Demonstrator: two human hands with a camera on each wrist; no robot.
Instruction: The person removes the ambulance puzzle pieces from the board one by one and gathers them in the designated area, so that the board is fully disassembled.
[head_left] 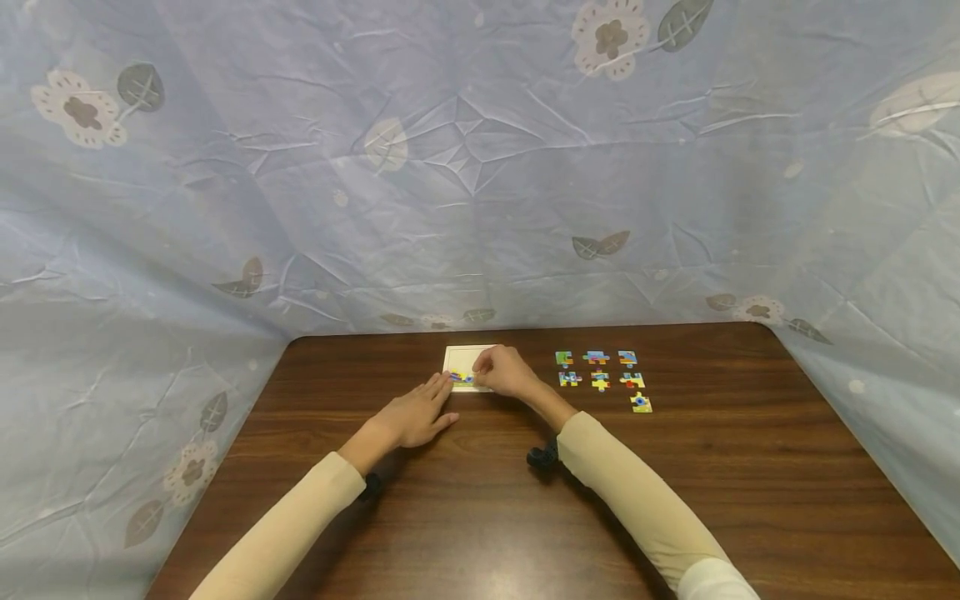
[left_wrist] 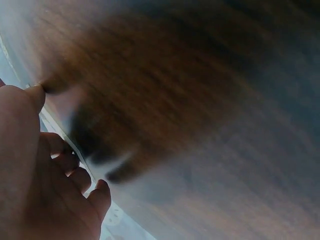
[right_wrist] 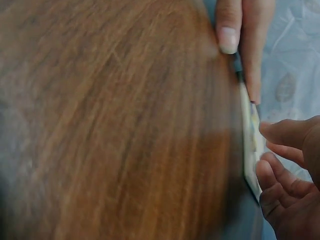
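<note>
A small white puzzle board [head_left: 459, 357] with a raised rim lies near the table's far edge. Colourful puzzle pieces [head_left: 457, 377] sit in its lower left part. With fingers stretched out, my left hand [head_left: 422, 414] rests on the table, its fingertips touching the board's left lower corner. Above the board's right side, my right hand [head_left: 506, 372] has its fingers bent and its thumb and fingertips down at a puzzle piece [head_left: 468, 380], pinching it; the fingers hide much of that piece. The right wrist view shows the board [right_wrist: 246, 150] edge-on beside the right hand [right_wrist: 292, 170].
Several loose puzzle pieces [head_left: 600, 382] lie in rough rows on the brown wooden table [head_left: 480, 500], right of the board. A flowered cloth [head_left: 465, 167] hangs behind the table and at its sides. Dark wrist devices [head_left: 542, 456] sit under the forearms.
</note>
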